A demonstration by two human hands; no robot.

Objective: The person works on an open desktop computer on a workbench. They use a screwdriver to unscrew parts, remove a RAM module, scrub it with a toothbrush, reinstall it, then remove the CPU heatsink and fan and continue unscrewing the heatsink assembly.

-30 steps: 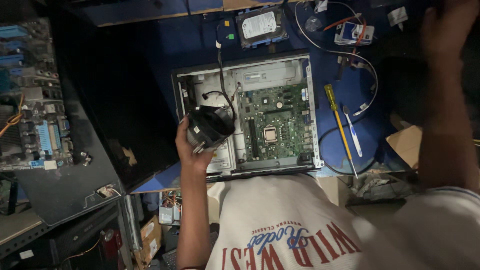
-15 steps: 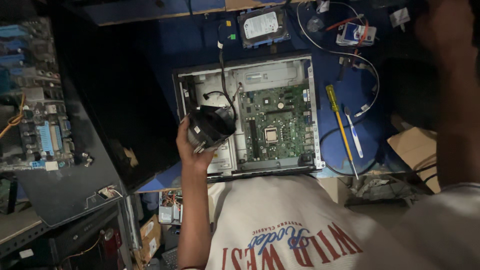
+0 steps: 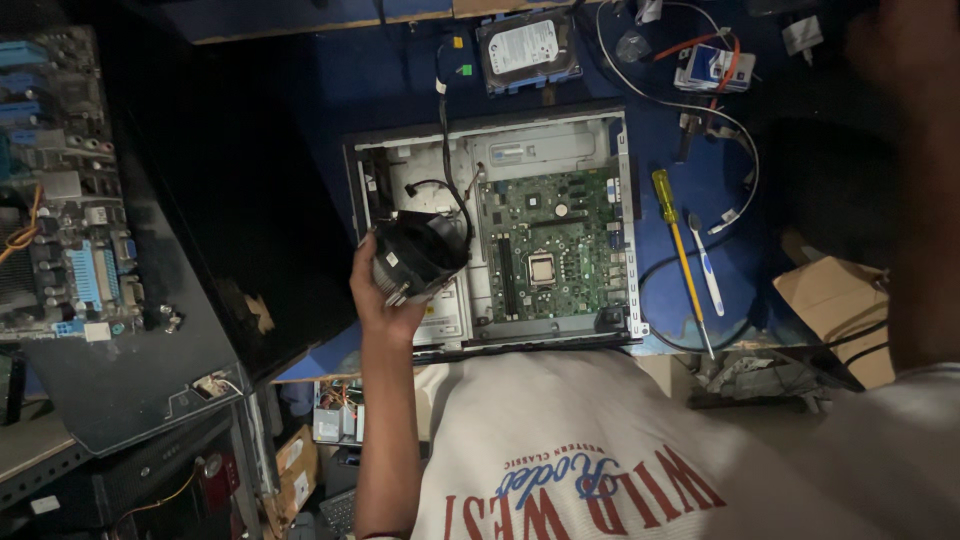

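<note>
Over the open computer case (image 3: 490, 225) on the blue bench (image 3: 380, 70), the left hand (image 3: 385, 300) stays closed around a black round cooler fan (image 3: 415, 255), its fingers wrapped under the housing, holding it above the case's left bay just beside the green motherboard (image 3: 550, 245), much where it was a second ago. Its cable still trails up into the case, so it looks lifted but tethered. At top right the right hand (image 3: 905, 45) has risen to the frame edge, blurred, so I cannot tell its grip; a yellow screwdriver (image 3: 675, 235) lies untouched.

black fan (image 3: 415, 258), green motherboard (image 3: 548, 255), yellow screwdriver (image 3: 678, 250)
</note>
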